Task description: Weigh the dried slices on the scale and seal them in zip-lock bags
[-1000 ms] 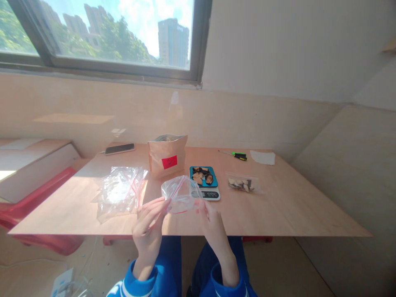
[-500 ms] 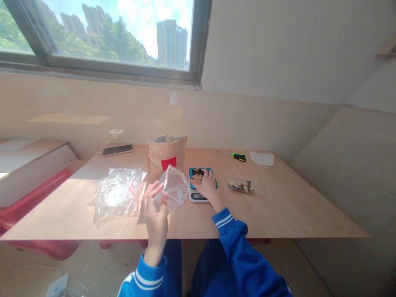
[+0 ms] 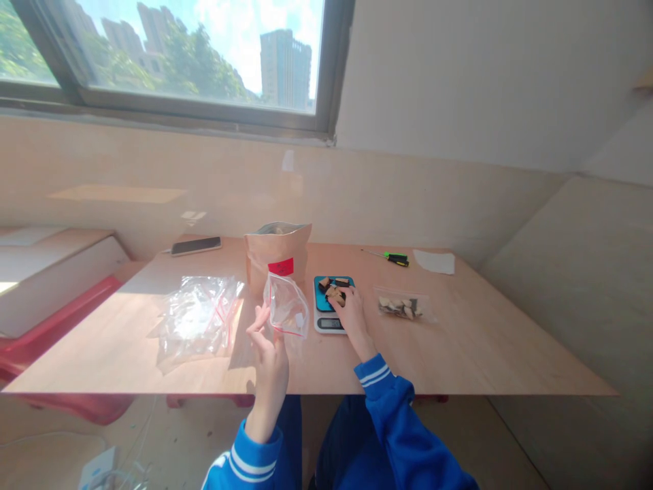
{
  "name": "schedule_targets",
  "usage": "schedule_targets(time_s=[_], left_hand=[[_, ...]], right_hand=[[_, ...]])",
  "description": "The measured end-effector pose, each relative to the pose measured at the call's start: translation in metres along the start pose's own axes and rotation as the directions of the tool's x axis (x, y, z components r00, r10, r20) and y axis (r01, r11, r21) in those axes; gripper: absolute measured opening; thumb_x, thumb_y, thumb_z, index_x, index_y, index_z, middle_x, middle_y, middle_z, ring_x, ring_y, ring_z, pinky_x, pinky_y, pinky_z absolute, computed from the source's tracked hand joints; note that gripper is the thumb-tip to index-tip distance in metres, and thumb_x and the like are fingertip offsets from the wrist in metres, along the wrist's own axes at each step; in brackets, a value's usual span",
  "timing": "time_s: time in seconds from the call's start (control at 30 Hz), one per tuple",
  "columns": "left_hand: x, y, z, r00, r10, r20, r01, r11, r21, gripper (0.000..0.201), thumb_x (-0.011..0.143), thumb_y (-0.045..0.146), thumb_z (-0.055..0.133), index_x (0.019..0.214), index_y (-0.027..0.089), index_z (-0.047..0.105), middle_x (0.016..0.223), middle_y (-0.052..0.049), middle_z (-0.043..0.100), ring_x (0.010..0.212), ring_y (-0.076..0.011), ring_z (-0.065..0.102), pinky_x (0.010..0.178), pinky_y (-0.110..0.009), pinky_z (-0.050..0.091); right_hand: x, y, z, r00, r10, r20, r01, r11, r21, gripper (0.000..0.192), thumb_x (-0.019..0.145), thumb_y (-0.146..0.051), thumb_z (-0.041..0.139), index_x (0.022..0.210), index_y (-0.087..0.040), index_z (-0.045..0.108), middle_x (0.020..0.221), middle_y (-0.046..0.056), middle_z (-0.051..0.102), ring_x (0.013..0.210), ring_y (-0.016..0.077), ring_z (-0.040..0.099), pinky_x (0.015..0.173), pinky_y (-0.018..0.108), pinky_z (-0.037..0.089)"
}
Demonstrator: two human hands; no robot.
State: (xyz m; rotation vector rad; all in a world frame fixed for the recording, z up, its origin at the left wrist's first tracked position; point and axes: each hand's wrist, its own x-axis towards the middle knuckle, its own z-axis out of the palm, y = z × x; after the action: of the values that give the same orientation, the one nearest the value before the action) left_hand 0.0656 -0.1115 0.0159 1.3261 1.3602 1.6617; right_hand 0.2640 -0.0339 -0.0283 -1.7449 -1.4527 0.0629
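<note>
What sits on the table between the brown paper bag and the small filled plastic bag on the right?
In the head view, the blue scale with dark pieces, and the right hand resting on it, lie between the paper bag and the filled bag.

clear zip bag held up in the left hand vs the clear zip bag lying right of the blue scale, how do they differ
The clear zip bag in the left hand is held upright off the wooden table; the clear zip bag right of the blue scale lies flat on it. The held bag looks nearly empty; the lying one holds brown and pale pieces. Both are small transparent plastic bags.
</note>
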Motion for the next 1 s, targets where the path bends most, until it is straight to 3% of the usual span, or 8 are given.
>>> schedule_targets(time_s=[0.17, 0.37, 0.6, 1.0], left_hand=[[-0.002, 0.004, 0.001, 1.0, 0.014, 0.021, -0.014, 1.0, 0.01, 0.029, 0.095, 0.042, 0.041, 0.114, 0.02, 0.042, 0.151, -0.022, 0.038, 0.146, -0.028, 0.022, 0.115, -0.058, 0.026], [-0.003, 0.002, 0.002, 0.999, -0.047, -0.019, 0.048, 0.999, 0.024, 0.032, 0.094, 0.044, 0.043, 0.114, 0.019, 0.045, 0.151, -0.023, 0.036, 0.144, -0.0322, 0.026, 0.112, -0.062, 0.029], [-0.005, -0.004, 0.004, 0.999, 0.031, -0.019, -0.03, 0.999, 0.019, 0.032, 0.095, 0.039, 0.043, 0.12, 0.019, 0.045, 0.146, -0.02, 0.045, 0.143, -0.0312, 0.03, 0.111, -0.064, 0.031], [-0.006, 0.003, 0.003, 0.999, -0.051, -0.003, 0.051, 0.999, 0.018, 0.031, 0.094, 0.039, 0.042, 0.115, 0.016, 0.044, 0.148, -0.026, 0.038, 0.14, -0.0353, 0.036, 0.109, -0.066, 0.03]], right_hand=[[0.001, -0.002, -0.01, 1.0, -0.013, 0.017, 0.012, 0.997, 0.078, 0.021, 0.081, -0.03, 0.059, 0.091, -0.014, 0.07, 0.095, 0.014, 0.069, 0.092, 0.0282, 0.063, 0.085, 0.042, 0.048], [-0.001, -0.007, -0.019, 1.0, 0.006, -0.005, -0.005, 0.985, 0.173, 0.027, 0.084, -0.037, 0.056, 0.088, -0.015, 0.072, 0.095, 0.014, 0.072, 0.09, 0.0275, 0.064, 0.082, 0.041, 0.049], [0.002, -0.003, -0.028, 0.997, 0.077, -0.014, -0.07, 0.955, 0.289, 0.037, 0.084, -0.047, 0.054, 0.086, -0.015, 0.072, 0.091, 0.014, 0.074, 0.083, 0.0264, 0.066, 0.076, 0.038, 0.05], [0.008, -0.003, -0.036, 0.98, 0.197, 0.034, -0.187, 0.846, 0.5, 0.043, 0.075, -0.053, 0.06, 0.082, -0.012, 0.07, 0.086, 0.015, 0.075, 0.083, 0.0267, 0.069, 0.078, 0.039, 0.053]])
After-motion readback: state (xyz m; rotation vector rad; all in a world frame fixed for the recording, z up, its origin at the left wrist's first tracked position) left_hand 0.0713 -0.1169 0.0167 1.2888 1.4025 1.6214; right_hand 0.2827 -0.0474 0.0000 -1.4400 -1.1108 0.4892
